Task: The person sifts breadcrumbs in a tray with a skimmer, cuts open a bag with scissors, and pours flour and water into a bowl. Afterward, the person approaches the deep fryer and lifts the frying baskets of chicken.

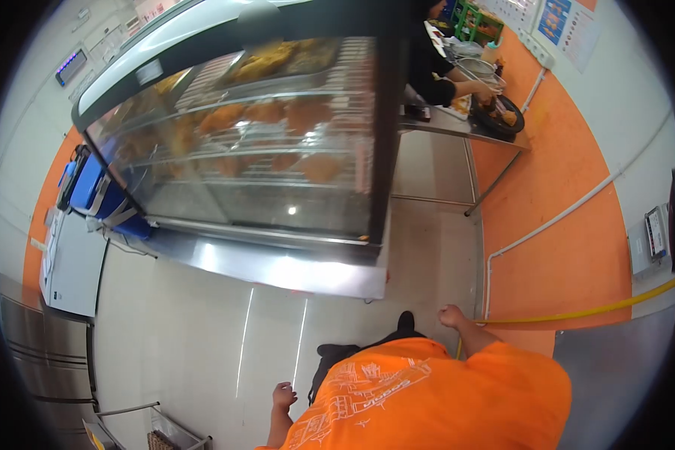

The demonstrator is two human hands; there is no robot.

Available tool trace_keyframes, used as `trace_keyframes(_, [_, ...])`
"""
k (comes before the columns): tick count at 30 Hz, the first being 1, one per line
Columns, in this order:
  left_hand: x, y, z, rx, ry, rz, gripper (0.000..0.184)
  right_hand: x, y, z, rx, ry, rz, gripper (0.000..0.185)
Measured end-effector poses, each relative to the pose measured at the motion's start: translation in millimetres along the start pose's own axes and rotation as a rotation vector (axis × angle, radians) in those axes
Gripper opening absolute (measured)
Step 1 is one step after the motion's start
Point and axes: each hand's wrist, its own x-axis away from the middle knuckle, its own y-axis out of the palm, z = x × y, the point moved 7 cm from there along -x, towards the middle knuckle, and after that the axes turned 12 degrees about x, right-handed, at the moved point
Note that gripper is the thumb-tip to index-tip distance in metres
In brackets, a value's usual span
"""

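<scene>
My left hand point(283, 395) hangs low beside the orange shirt point(397, 397), its fingers loosely curled and holding nothing visible. On the other side, my right hand point(450, 316) is closed over the floor, near the orange wall, with no object showing in it. Neither hand touches anything. In front stands a glass display cabinet point(240, 157) with browned food pieces on wire racks and trays inside.
At the upper right, another person's hands point(484, 93) are over a black bowl point(496, 120) on a metal table point(465, 129). A yellow hose point(577, 312) runs along the right wall. A white chest point(73, 262) and blue containers point(101, 191) stand left.
</scene>
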Motion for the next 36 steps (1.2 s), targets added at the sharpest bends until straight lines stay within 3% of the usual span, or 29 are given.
trace_keyframes(2, [-3.5,-25.2,-12.4,0.069,-0.035,0.021,0.026,15.0,10.1,-29.6,0.050,-0.012,-0.044,0.034])
trace_keyframes(5, [-9.5,-69.2,-31.9,0.173,-0.038,0.070,0.024,12.8,38.4,-55.9,0.402,-0.053,-0.187,0.030])
trace_keyframes(7, [-9.3,-94.5,-35.5,0.220,-0.028,0.131,0.024,6.7,83.9,-78.2,1.083,-0.441,-0.433,0.028])
trace_keyframes(9, [-6.6,-121.6,-40.7,0.248,0.014,0.185,0.023,9.2,95.0,-101.4,0.964,-0.211,-0.506,0.029])
trace_keyframes(10, [-14.2,-133.7,-48.7,0.289,0.023,0.205,0.022,-8.8,130.7,-94.9,1.092,-0.459,-0.756,0.033])
trace_keyframes(13, [-4.7,-154.2,-42.3,0.327,0.044,0.261,0.024,-11.5,117.3,-163.5,0.974,-0.248,-0.556,0.036])
trace_keyframes(18, [-12.7,-177.5,-52.2,0.500,0.005,0.354,0.025,-38.9,163.4,-308.3,0.907,-0.356,-0.505,0.040])
trace_keyframes(22, [-19.1,-207.9,-83.1,0.574,-0.158,0.381,0.023,-72.8,247.2,-427.2,0.943,-0.588,-0.513,0.044])
trace_keyframes(25, [1.8,-228.8,-103.0,0.577,-0.289,0.340,0.023,-101.0,334.3,-521.5,1.053,-0.944,-0.468,0.047])
trace_keyframes(27, [24.8,-256.1,-112.8,0.689,-0.408,0.327,0.023,-82.8,384.1,-620.3,1.275,-1.137,-0.319,0.029])
trace_keyframes(28, [23.6,-279.6,-107.7,0.525,-0.310,0.271,0.025,-30.2,372.4,-682.1,0.964,-0.730,-0.498,0.027])
trace_keyframes(29, [22.8,-303.1,-102.1,0.362,-0.209,0.235,0.026,-37.1,406.2,-724.8,0.889,-1.010,-0.381,0.028])
trace_keyframes(30, [26.5,-318.1,-95.6,0.461,-0.316,0.326,0.027,-20.9,415.6,-770.0,0.733,-1.061,-0.304,0.027])
trace_keyframes(31, [18.8,-336.4,-86.2,0.431,-0.310,0.308,0.027,42.0,395.2,-820.2,0.670,-0.948,-0.333,0.033])
trace_keyframes(33, [8.8,-372.3,-83.8,0.730,-0.384,0.463,0.027,75.5,408.6,-873.7,0.461,-0.950,-0.450,0.026])
trace_keyframes(36, [-32.9,-421.3,-45.0,0.542,-0.343,0.365,0.026,115.6,402.8,-902.1,0.191,-0.892,-0.508,0.022])
